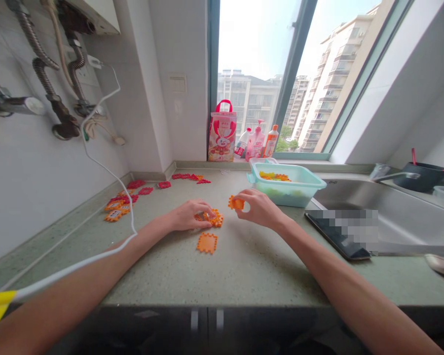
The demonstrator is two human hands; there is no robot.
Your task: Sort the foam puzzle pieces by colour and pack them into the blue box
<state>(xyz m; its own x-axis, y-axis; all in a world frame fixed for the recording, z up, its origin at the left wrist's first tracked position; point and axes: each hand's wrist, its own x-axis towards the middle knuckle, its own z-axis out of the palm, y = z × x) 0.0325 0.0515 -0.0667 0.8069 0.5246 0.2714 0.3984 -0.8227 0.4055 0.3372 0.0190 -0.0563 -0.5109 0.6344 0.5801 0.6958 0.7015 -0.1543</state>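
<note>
My right hand (259, 208) pinches an orange toothed-edge puzzle tile (236, 202) above the counter, in front of the mint-green tub. To its left, my left hand (191, 215) has its fingers curled round orange puzzle tiles, with a small pile of them (217, 218) showing past the fingertips. Part of what it grips is hidden by the fingers. One flat orange square tile (207, 243) lies alone on the counter just nearer to me. The mint-green tub (292, 192) holds yellow and orange tiles (275, 176).
Red tiles (163, 185) and orange tiles (114, 215) lie along the wall at left. A white cable (111, 172) hangs across my left forearm. At right are a dark phone (338, 236) and a steel sink (388, 217). A bag (222, 138) and several bottles line the windowsill.
</note>
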